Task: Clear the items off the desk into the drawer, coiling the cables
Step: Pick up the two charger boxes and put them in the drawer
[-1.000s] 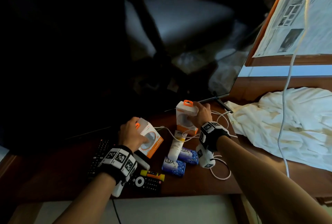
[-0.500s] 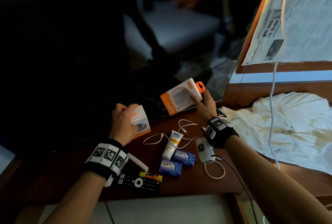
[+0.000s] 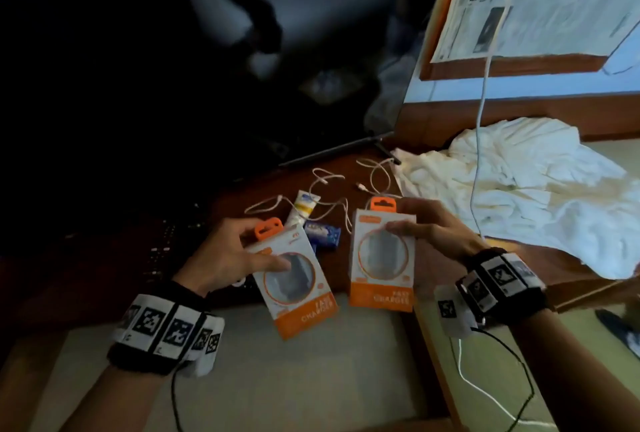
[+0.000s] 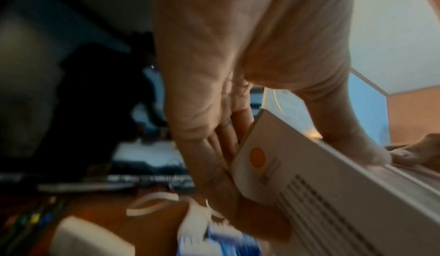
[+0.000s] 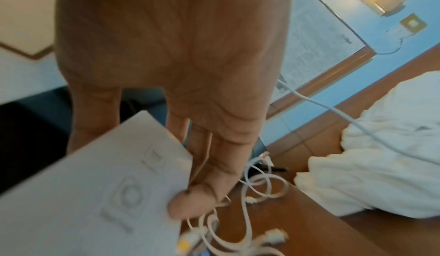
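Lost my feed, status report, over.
Left hand holds a charger box, right hand holds another. Both off the desk. White cables still uncoiled there. Drawer not in view.

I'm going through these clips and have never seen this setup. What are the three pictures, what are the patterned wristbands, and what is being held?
No machine here: a person with bare hands, wearing marker bands and a small camera on each wrist, plus a head camera. The wide picture is from the head; the two close-ups look along each hand. The left hand holds one charger box, the right hand holds another charger box. On the wooden desk lie loose white cables, a small tube, blue soap packets and a crumpled white cloth.
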### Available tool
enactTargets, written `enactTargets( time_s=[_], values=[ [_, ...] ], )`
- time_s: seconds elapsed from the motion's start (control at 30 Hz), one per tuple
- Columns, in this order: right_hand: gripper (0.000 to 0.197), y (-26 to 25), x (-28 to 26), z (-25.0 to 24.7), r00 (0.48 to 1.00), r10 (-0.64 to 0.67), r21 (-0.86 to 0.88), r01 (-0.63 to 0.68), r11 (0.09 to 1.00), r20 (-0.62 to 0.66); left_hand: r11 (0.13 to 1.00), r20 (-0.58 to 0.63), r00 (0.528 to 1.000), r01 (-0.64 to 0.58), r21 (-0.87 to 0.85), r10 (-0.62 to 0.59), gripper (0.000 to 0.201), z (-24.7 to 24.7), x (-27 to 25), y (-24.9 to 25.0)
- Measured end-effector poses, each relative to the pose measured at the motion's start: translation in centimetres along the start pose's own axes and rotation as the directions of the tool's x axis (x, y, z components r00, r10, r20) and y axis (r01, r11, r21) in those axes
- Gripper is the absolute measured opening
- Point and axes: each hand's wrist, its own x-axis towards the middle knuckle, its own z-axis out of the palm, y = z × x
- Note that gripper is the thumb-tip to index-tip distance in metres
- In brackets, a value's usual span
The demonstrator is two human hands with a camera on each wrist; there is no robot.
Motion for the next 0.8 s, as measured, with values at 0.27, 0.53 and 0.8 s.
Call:
enactTargets(
  time_s=[0.27,0.53,0.8],
  values=[
    [0.031,11.4,-4.6,4.4,0.970,0.219,-0.461,-0.146,0.876,0.108,0.956,0.265,0.930,0.202,0.214,-0.255,0.042,13.1,0.6,-9.7],
    [0.039,17.1,-4.8,8.3,0.926,0.349,-0.557,-0.216,0.802,0.143,0.882,0.188,0.893,0.335,0.331,-0.409,0.073,20.0,1.0,-14.6],
    [0.059,19.4,-4.4,9.8,0.911,0.392,-0.584,-0.248,0.773,0.132,0.875,0.194,0.896,0.310,0.371,-0.400,0.071,22.7,1.0,-15.3]
  ],
)
